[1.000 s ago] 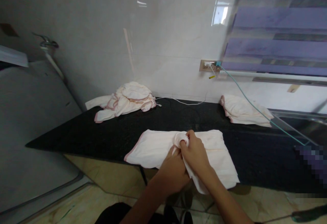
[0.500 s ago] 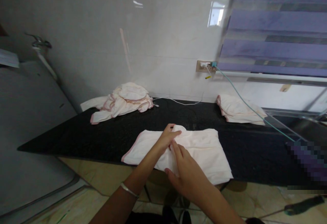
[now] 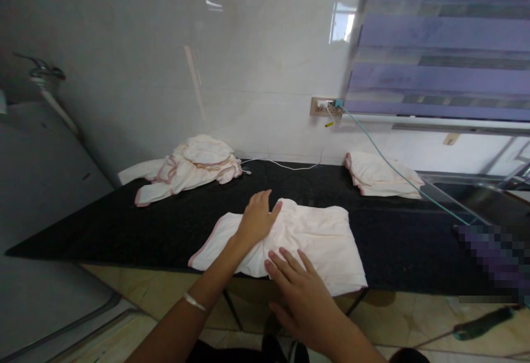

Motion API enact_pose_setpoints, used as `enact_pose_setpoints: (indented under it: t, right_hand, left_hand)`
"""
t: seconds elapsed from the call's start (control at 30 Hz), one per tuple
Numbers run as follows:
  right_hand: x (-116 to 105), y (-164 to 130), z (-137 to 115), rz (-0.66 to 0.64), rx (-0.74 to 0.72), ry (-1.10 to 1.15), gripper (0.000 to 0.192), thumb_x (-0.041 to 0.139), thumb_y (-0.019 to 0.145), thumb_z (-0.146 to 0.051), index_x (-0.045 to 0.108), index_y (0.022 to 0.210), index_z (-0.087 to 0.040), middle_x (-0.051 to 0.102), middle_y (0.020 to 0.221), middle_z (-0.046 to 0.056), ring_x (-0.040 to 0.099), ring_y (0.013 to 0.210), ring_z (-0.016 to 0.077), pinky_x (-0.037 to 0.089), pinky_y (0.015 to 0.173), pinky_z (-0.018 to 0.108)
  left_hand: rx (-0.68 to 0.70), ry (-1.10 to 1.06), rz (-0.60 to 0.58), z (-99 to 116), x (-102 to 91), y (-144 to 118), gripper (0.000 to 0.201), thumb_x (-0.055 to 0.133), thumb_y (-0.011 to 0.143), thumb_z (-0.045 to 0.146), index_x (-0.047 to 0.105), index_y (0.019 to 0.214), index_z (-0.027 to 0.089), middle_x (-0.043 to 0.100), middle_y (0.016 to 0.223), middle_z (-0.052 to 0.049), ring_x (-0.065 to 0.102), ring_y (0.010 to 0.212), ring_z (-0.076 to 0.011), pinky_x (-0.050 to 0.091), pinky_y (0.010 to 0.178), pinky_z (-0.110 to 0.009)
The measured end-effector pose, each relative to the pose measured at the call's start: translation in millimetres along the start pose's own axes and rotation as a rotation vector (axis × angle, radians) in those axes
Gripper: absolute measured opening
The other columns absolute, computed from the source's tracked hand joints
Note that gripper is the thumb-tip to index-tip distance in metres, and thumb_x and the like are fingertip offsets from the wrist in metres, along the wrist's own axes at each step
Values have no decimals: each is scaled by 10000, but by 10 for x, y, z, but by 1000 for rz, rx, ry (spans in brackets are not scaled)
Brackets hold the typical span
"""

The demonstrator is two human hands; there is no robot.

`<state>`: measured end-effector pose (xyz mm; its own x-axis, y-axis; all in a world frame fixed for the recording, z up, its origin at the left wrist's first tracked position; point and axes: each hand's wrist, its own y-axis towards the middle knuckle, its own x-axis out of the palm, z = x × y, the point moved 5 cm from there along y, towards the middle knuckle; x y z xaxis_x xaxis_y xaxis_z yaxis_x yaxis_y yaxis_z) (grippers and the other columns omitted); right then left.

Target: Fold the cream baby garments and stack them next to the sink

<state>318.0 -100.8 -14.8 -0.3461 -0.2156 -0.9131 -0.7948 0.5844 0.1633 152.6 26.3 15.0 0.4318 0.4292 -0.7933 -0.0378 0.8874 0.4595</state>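
A white garment with pink edging (image 3: pixel 327 236) lies partly folded along the front edge of the black counter, its left part stretching out flat. My left hand (image 3: pixel 257 220) rests on the cloth left of its middle, fingers extended and thumb apart, pressing near the fold. Over the lower middle of the garment is my right hand (image 3: pixel 296 285), its fingers spread and the fingertips on or just above the fabric. Neither hand grips the cloth. A silver bangle (image 3: pixel 194 302) circles my left wrist.
A rumpled pile of similar cloth (image 3: pixel 199 161) sits at the back left of the counter (image 3: pixel 103 230). A folded white cloth (image 3: pixel 383 175) lies at the back right. A green cable (image 3: pixel 372 145) runs from the wall socket (image 3: pixel 326 106) toward the right, near a sink (image 3: pixel 492 200).
Both hands have let go of the cloth fold and opened. My left hand has shifted left, my right hand down toward me. The bunched fabric lies flatter.
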Motion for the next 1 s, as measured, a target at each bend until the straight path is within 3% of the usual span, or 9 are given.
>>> enact_pose_setpoints:
  t: [0.1, 0.17, 0.27, 0.33, 0.57, 0.67, 0.73, 0.87, 1.0]
  right_hand:
    - [-281, -66, 15, 23, -23, 80, 715, 542, 989, -371, 275, 1643, -255, 278, 1692, 56, 191, 1581, 285, 258, 1273, 559]
    - [-513, -67, 71, 78, -20, 98, 682, 515, 1012, -399, 292, 1639, -250, 271, 1694, 68, 177, 1585, 280, 294, 1263, 538]
    - [-691, 17, 233, 144, -3, 41, 635, 488, 1024, -412, 349, 1617, -234, 287, 1688, 75, 173, 1584, 295, 273, 1262, 559]
    - [-640, 101, 348, 124, 11, -9, 618, 459, 1032, -409, 356, 1614, -228, 302, 1682, 75, 193, 1577, 305, 253, 1260, 578]
    - [-271, 215, 467, -20, -14, -114, 626, 375, 1052, -522, 333, 1622, -266, 353, 1662, 69, 200, 1568, 332, 126, 1249, 659]
    - [-285, 192, 458, -28, -24, -122, 640, 353, 1054, -537, 303, 1633, -270, 335, 1671, 68, 186, 1571, 334, 125, 1250, 654]
    - [-306, 178, 455, -32, -29, -128, 637, 334, 1058, -537, 299, 1635, -269, 332, 1673, 66, 175, 1572, 337, 124, 1249, 654]
    - [-323, 169, 449, -9, -43, -140, 635, 328, 1059, -531, 331, 1622, -235, 338, 1669, 83, 166, 1573, 346, 139, 1242, 664]
    - [-317, 204, 444, 15, -38, -143, 609, 346, 1057, -518, 462, 1548, -177, 403, 1625, 142, 241, 1548, 369, 177, 1233, 663]
  left_hand:
    - [-250, 198, 69, -416, -486, -219, 687, 351, 1015, 590, 488, 1452, 78, 580, 1397, -219, 534, 1291, -347, 422, 1088, -457]
    - [-447, 308, 2, -768, -745, -392, 830, 331, 960, 718, 525, 1421, 55, 599, 1352, -251, 552, 1253, -404, 453, 1028, -502]
    - [-639, 397, -217, -1140, -868, -625, 1038, 307, 834, 888, 637, 1275, 8, 608, 1287, -320, 562, 1215, -483, 461, 979, -556]
    - [-612, 434, -306, -1160, -803, -710, 1053, 347, 783, 917, 677, 1208, 12, 621, 1251, -327, 570, 1199, -492, 468, 969, -549]
    - [-415, 322, -351, -816, -494, -700, 532, 405, 921, 514, 733, 1002, 103, 712, 1073, -239, 680, 1031, -396, 501, 884, -457]
    - [-384, -105, -284, -696, -579, -573, 384, 511, 850, 447, 717, 961, 143, 742, 992, -149, 693, 969, -333, 515, 847, -389]
    - [-365, -452, -206, -535, -687, -454, 428, 598, 797, 473, 704, 1039, 135, 746, 1003, -106, 686, 933, -298, 527, 803, -350]
    - [-350, -764, -91, -17, -789, -163, 568, 701, 756, 492, 668, 1169, 104, 739, 1038, -93, 675, 897, -271, 535, 769, -325]
    - [-101, -583, -154, 741, -537, 78, 480, 637, 818, 336, 666, 1249, 127, 725, 1166, -108, 662, 1050, -280, 517, 930, -354]
